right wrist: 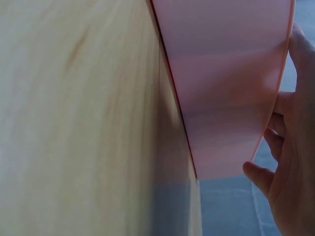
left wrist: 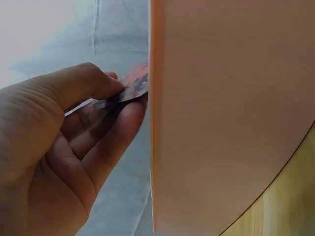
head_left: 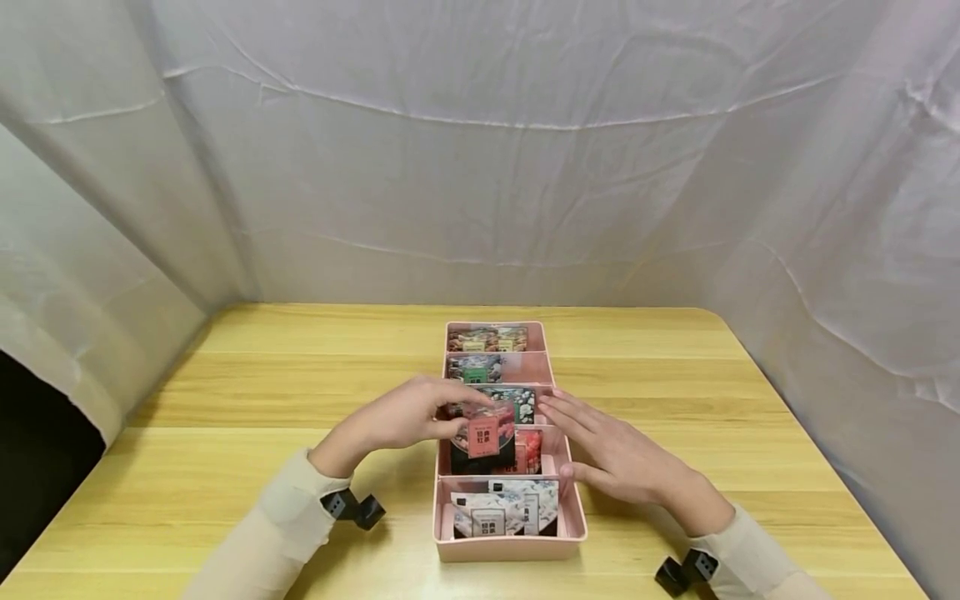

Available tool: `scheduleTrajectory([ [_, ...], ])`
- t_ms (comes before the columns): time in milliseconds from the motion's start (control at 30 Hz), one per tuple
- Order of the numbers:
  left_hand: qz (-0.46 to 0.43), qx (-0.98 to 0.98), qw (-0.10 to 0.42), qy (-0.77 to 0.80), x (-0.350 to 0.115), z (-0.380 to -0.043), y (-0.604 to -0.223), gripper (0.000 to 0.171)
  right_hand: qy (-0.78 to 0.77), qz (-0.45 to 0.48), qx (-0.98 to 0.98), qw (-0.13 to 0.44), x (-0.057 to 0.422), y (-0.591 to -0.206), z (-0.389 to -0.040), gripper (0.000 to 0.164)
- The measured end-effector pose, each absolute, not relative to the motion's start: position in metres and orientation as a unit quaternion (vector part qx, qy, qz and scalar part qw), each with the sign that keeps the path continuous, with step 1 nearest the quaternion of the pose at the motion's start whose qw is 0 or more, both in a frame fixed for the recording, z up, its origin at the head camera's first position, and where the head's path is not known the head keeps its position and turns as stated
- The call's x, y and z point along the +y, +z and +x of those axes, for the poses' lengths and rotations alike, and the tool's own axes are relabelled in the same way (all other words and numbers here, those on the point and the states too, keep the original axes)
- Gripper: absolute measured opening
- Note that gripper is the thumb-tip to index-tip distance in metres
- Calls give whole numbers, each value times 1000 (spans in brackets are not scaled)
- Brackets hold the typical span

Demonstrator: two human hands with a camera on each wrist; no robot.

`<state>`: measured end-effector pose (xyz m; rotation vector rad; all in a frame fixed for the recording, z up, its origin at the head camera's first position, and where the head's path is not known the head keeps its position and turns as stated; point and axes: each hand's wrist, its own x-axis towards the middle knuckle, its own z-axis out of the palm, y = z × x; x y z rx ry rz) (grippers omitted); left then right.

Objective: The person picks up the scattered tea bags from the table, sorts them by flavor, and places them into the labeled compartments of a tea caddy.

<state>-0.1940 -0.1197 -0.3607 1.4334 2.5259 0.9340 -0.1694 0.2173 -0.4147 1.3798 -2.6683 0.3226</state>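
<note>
A long pink divided box (head_left: 510,550) stands on the table, with tea sachets in its compartments. My left hand (head_left: 408,412) pinches a red-labelled tea sachet (head_left: 483,442) between thumb and fingers, above the second compartment from the front. In the left wrist view this sachet (left wrist: 135,86) is partly hidden behind the box wall. Another red sachet (head_left: 531,450) lies behind it in that compartment. My right hand (head_left: 626,454) rests along the box's right rim, fingers extended; the right wrist view shows its fingertips at the edge of the pink wall (right wrist: 226,88).
White-patterned sachets (head_left: 487,517) fill the front compartment. Farther back are dark floral sachets (head_left: 523,404), a green-labelled sachet (head_left: 474,369) and yellow-labelled sachets (head_left: 487,340). The wooden table (head_left: 315,375) ends at a pale curtain (head_left: 480,200) behind and at both sides.
</note>
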Motion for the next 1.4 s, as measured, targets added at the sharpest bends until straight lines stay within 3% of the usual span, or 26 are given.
scheduleTrajectory([
  [467,501,843,11,196,-112,-188,-365,44,105,456,-882,61,217,-416,-172,76],
  [833,534,830,-54,150,-112,-188,-365,22,106,456,-882,58,216,-416,-173,75],
  [1400,463,866,-74,174,-134,-208,-371,27,112,473,-870,77,222,-413,-180,77],
])
